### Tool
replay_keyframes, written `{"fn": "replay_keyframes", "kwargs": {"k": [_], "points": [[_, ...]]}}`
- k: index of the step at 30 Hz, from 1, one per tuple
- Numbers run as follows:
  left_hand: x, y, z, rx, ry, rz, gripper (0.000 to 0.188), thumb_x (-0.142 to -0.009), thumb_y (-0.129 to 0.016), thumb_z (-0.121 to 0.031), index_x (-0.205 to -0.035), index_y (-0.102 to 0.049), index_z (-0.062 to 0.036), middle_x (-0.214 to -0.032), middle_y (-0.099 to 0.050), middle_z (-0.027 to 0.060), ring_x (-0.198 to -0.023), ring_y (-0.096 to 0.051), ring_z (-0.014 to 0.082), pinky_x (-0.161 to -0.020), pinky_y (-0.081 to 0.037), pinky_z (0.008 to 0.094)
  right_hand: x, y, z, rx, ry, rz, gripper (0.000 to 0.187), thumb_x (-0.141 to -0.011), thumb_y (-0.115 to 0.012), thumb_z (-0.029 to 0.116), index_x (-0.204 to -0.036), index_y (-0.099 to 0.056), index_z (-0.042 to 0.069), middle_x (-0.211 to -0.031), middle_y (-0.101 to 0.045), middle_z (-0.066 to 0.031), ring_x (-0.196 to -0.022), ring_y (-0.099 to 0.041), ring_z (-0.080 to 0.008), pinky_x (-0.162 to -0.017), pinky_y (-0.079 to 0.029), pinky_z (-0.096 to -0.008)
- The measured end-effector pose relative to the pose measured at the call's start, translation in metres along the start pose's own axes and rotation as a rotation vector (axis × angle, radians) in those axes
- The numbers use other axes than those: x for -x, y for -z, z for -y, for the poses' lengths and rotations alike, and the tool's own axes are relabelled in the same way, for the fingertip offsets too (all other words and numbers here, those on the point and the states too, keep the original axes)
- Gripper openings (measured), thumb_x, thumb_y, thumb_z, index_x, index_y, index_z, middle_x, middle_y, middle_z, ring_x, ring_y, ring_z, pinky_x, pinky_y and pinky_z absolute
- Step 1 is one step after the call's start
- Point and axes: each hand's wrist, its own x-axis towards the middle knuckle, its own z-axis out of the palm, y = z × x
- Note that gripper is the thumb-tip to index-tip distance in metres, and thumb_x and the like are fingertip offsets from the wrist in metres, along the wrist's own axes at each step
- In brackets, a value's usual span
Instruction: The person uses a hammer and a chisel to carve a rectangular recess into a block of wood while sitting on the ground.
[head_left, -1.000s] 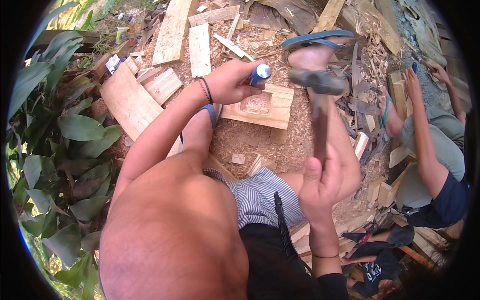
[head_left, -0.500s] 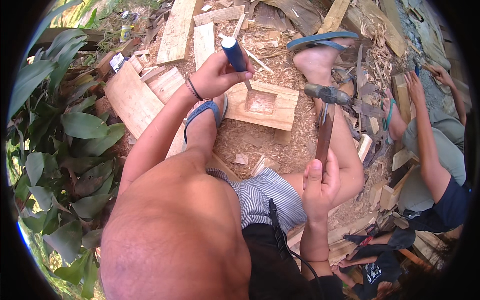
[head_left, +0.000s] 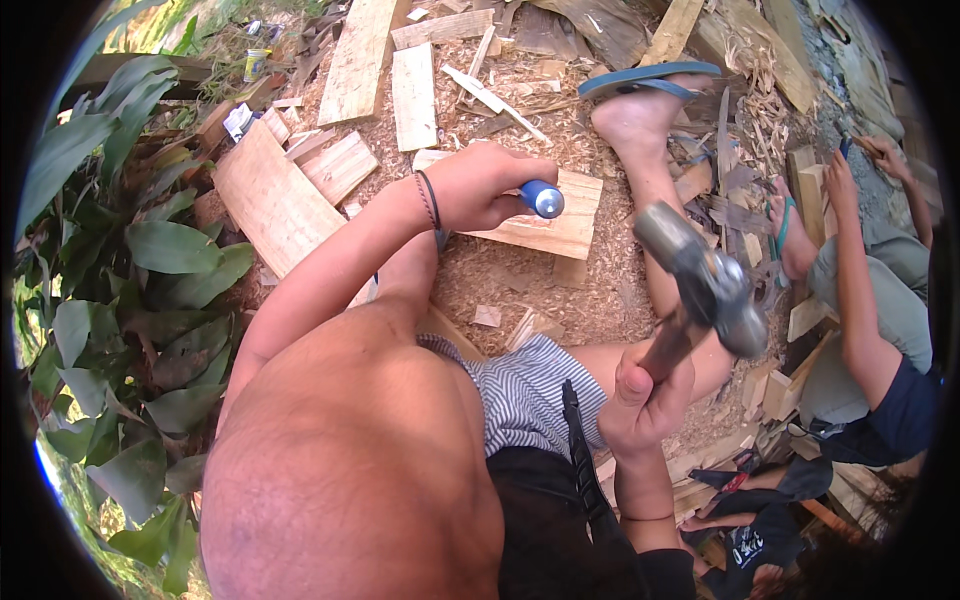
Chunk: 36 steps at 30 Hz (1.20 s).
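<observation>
Fingers (head_left: 500, 165) of the left hand (head_left: 480, 185) are curled tight around the blue-handled chisel (head_left: 542, 198), whose round blue butt end points up toward the camera; its blade is hidden below the hand. That hand sits over the pale square wooden block (head_left: 560, 225) lying on the sawdust-covered ground (head_left: 520, 290), and a thin black bracelet (head_left: 430, 200) circles the wrist. Down on the other side, the right hand (head_left: 640, 405) is clenched around the wooden handle of the steel-headed hammer (head_left: 700, 285), which is raised with its grey head tilted up and to the right of the chisel, well apart from it. A bare leg runs past the block to a foot in a blue flip-flop sandal (head_left: 650, 80). Pale wooden planks (head_left: 370, 60) and offcuts lie scattered beyond. Broad green leaves (head_left: 130, 260) fill the left edge. Another person's arm (head_left: 860, 290) reaches in at the right.
</observation>
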Motion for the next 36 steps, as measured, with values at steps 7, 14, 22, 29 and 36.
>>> {"fn": "replay_keyframes", "kwargs": {"k": [7, 14, 22, 29, 36], "points": [[-0.002, 0.001, 0.007, 0.036, 0.053, -0.077, 0.023, -0.082, -0.07, -0.008, -0.099, -0.055, -0.0085, -0.08, -0.064, 0.0147, -0.078, -0.063, 0.0372, -0.066, -0.049, 0.0441, -0.014, -0.009, 0.005, -0.007, -0.053, -0.059, 0.037, -0.098, -0.055, 0.014, -0.125, -0.052, -0.012, -0.096, -0.066, -0.0203, -0.083, -0.066, -0.0243, -0.074, -0.052, -0.0326], [-0.004, 0.006, 0.023, 0.084, 0.049, -0.095, 0.022, -0.082, -0.071, -0.007, -0.097, -0.055, -0.006, -0.08, -0.065, 0.0106, -0.077, -0.066, 0.0282, -0.069, -0.05, 0.0376, -0.015, -0.026, -0.004, -0.135, -0.35, 0.063, 0.042, -0.102, -0.051, 0.022, -0.133, -0.048, -0.006, -0.08, -0.057, -0.0031, -0.065, -0.052, -0.0088, -0.06, -0.043, -0.0214], [0.002, 0.013, 0.062, 0.492, 0.172, -0.295, 0.021, -0.09, -0.068, -0.008, -0.106, -0.056, -0.0027, -0.095, -0.067, 0.0056, -0.093, -0.065, 0.0144, -0.084, -0.054, 0.0303, 0.003, -0.03, -0.013, -0.398, -0.633, -0.085, 0.045, -0.103, -0.05, 0.025, -0.137, -0.044, -0.003, -0.075, -0.048, 0.0027, -0.061, -0.041, -0.0017, -0.053, -0.034, -0.0169], [0.013, 0.018, 0.068, 0.655, 0.524, -0.611, 0.029, -0.088, -0.072, -0.015, -0.104, -0.052, -0.0026, -0.086, -0.069, 0.009, -0.086, -0.072, 0.0181, -0.068, -0.06, 0.0276, 0.022, -0.038, -0.018, -0.339, -0.6, -0.048, 0.043, -0.102, -0.051, 0.022, -0.137, -0.045, -0.002, -0.074, -0.049, 0.0025, -0.06, -0.042, -0.0018, -0.05, -0.034, -0.016], [0.01, -0.006, 0.027, 0.141, 0.431, -0.669, 0.034, -0.079, -0.083, -0.02, -0.095, -0.059, -0.002, -0.081, -0.071, 0.0055, -0.074, -0.069, 0.0114, -0.067, -0.058, 0.0273, 0.021, -0.038, -0.012, -0.353, -0.642, -0.068, 0.042, -0.102, -0.052, 0.021, -0.135, -0.046, -0.004, -0.073, -0.049, 0.0023, -0.059, -0.042, -0.0017, -0.05, -0.034, -0.0165]]}}
